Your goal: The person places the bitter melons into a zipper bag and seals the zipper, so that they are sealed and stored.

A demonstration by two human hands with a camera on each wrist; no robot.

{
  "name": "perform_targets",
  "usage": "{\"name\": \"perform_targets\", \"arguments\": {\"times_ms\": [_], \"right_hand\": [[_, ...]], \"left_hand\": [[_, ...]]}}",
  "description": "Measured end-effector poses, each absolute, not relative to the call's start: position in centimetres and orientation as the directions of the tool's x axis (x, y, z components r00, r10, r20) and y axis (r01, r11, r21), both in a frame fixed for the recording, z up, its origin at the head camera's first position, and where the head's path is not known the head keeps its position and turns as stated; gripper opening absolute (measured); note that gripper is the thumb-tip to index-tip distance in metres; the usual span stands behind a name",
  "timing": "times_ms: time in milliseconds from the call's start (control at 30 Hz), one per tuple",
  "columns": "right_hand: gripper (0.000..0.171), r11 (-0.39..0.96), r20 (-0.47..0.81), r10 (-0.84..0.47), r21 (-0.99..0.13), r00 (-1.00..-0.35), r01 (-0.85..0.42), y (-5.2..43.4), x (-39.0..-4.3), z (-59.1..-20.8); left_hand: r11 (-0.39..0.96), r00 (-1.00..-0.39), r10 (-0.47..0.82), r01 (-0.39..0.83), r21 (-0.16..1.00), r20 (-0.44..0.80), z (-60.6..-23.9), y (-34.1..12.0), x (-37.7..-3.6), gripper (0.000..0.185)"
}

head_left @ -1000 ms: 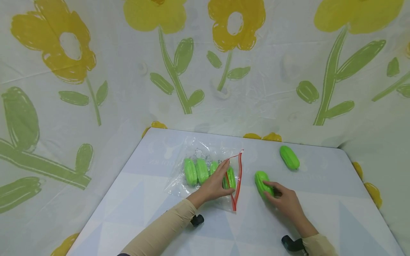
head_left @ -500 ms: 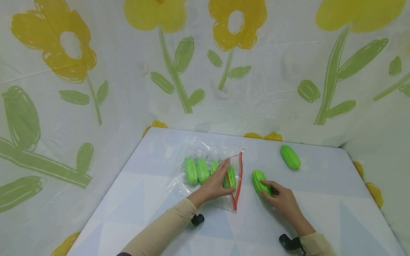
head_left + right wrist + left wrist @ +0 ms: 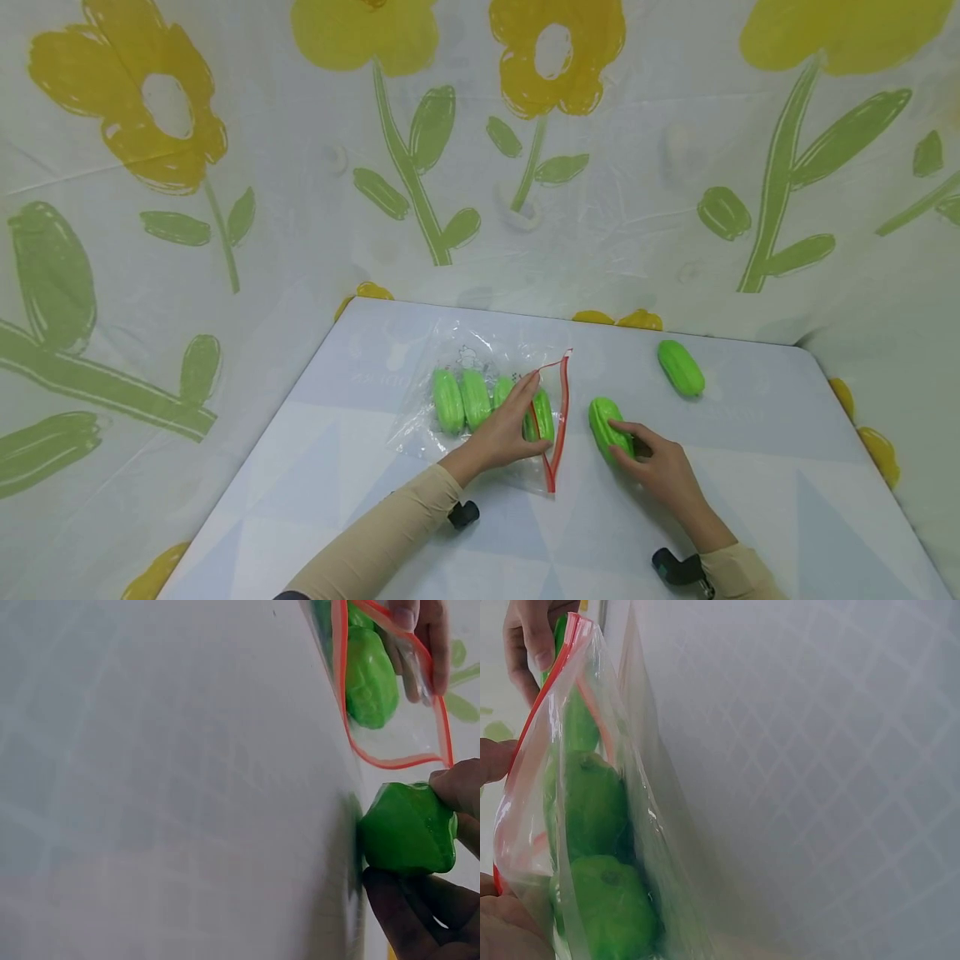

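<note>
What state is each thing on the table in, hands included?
Plastic bag: mouth open.
Bagged green pieces: inside, side by side.
Held green piece: outside the bag.
Far green piece: lying loose.
Left hand: fingers spread, touching the bag's mouth.
Right hand: gripping the held green piece.

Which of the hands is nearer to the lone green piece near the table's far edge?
Right. The right hand is on the near side of that lone piece, holding another green piece; the left hand is farther left, at the plastic bag.
</note>
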State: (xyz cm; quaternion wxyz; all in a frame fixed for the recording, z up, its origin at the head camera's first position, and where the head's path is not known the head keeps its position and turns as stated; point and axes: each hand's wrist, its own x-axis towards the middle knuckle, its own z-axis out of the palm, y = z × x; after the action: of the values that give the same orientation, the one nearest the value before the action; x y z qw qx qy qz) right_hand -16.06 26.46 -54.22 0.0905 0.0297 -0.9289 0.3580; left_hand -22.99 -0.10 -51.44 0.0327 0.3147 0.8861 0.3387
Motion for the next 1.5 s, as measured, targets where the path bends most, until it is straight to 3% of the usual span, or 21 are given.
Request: {"name": "perform_targets", "arguments": {"times_ms": [1000, 1500], "right_hand": [[0.044, 0.715, 0.152, 0.026, -0.693, -0.988, -0.088, 26.50, -16.07, -54.04], [0.045, 0.695, 0.178, -0.018, -0.706, -0.984, -0.141, 26.39, -16.24, -53.84]], "left_hand": [[0.568, -0.796, 0.584, 0.542, 0.619, 0.160, -51.76, -0.09, -23.12, 0.108], [0.585, -0.805, 0.574, 0.534, 0.611, 0.154, -51.60, -0.13, -23.07, 0.108]]}}
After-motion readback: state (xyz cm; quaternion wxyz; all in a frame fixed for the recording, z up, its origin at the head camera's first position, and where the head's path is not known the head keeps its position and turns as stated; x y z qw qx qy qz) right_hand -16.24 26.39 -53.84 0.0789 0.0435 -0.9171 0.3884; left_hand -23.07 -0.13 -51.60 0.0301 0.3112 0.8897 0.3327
